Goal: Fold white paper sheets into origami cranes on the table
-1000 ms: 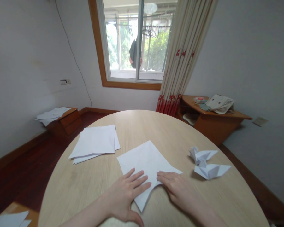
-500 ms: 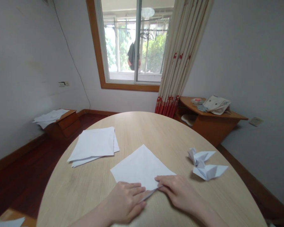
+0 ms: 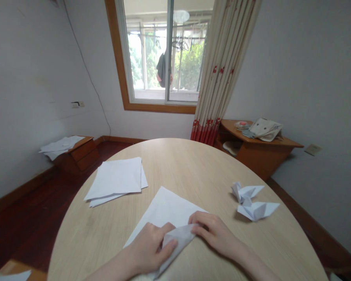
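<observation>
A white sheet of paper (image 3: 163, 207) lies at the near middle of the round table (image 3: 181, 164), one corner pointing away from me. Its near part is lifted and turned up as a flap (image 3: 178, 240). My left hand (image 3: 150, 246) grips that flap, thumb on top and the fingers curled behind it. On the right, my right hand (image 3: 215, 232) pinches the far end of the flap between thumb and bent fingers. My left hand hides part of the sheet's left side.
A stack of white paper (image 3: 119, 177) rests at the table's left. Two folded paper figures (image 3: 257, 210) sit at the right. Beyond the table are a wooden cabinet (image 3: 84, 152) with papers, a corner desk (image 3: 263, 156) bearing a cloth bag (image 3: 266, 128), and a curtain (image 3: 219, 78).
The sheet has turned counterclockwise and its near edge is now raised as a flap. Both hands have gone from lying on the paper to gripping it.
</observation>
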Available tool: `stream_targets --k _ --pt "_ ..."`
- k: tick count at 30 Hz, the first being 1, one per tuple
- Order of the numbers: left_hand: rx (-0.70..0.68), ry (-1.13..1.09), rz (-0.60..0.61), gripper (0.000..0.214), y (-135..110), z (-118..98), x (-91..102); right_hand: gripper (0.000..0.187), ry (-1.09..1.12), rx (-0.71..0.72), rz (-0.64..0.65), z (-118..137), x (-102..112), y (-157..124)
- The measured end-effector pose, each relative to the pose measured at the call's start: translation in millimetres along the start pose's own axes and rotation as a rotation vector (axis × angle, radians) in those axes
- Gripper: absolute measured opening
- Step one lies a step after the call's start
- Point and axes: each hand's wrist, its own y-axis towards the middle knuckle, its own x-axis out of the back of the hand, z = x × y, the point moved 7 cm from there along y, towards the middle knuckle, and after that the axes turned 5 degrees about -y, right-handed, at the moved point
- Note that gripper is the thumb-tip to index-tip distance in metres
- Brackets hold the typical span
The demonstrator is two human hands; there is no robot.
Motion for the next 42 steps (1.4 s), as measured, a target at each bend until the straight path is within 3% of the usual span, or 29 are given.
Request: stream_targets --k 4,10,15,20,23,29,37,42 --pt "0.142 -0.201 0.016 0.040 0 9 2.9 0.029 0.020 0.014 -0.015 -2 -6 2" --pt "0.141 -0.639 0.150 0.067 7 3 1.0 0.045 0.001 0.082 -0.005 4 -12 1" --pt "0.160 -0.787 0.071 0.078 10 11 6.3 0.051 0.053 0.154 0.028 14 -19 0" --pt "0.319 -1.070 0.209 0.089 5 21 -16.0 0.045 0.104 0.191 0.079 24 -24 -3" --pt "0.390 -1.058 0.246 0.082 2 25 -27.3 0.033 0.101 0.191 0.085 26 -25 -5" --pt "0.475 -0.948 0.204 0.058 1 31 -35.6 0.015 0.074 0.208 0.065 27 -30 -6" --pt "0.470 -0.943 0.121 0.044 7 30 -30.7 0.013 -0.109 0.189 0.083 28 -33 -5" --pt "0.529 -0.913 0.176 0.040 7 33 -32.6 0.012 -0.236 0.164 0.122 27 -34 -3"
